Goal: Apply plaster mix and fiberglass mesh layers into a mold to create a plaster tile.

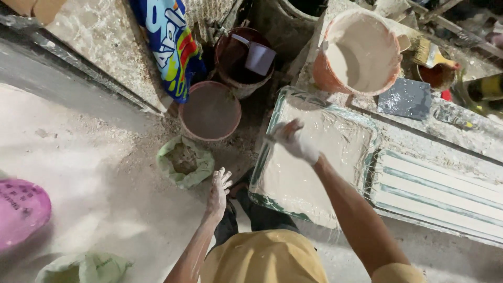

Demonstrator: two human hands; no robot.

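The right hand [296,140] is coated in wet white plaster and hovers over the upper left part of a rectangular mould [335,157] filled with the same pale mix; its fingers are loosely curled, gripping nothing, though whether they touch the surface cannot be told. The mould lies on the dusty floor [78,157], green-edged, with thin fibres showing across its top. The left hand [219,189] hangs off the mould's left edge, fingers spread apart and empty, also smeared white, near a small green bag [184,163] of powder.

Beyond the mould's far edge stands an orange bucket [359,52] holding creamy liquid plaster. To its left are 2 round containers — a brown tub [210,111] with a grainy fill and a dark red bucket [243,60] with a white scoop [259,56] in it. A brightly printed sack [170,44] leans beside them. A flat grey trowel blade [404,98] and a brush [430,52] lie past the orange bucket. A ribbed white panel [440,191] lies at the mould's right edge, and a pink lid [21,209] sits at the floor's left edge.
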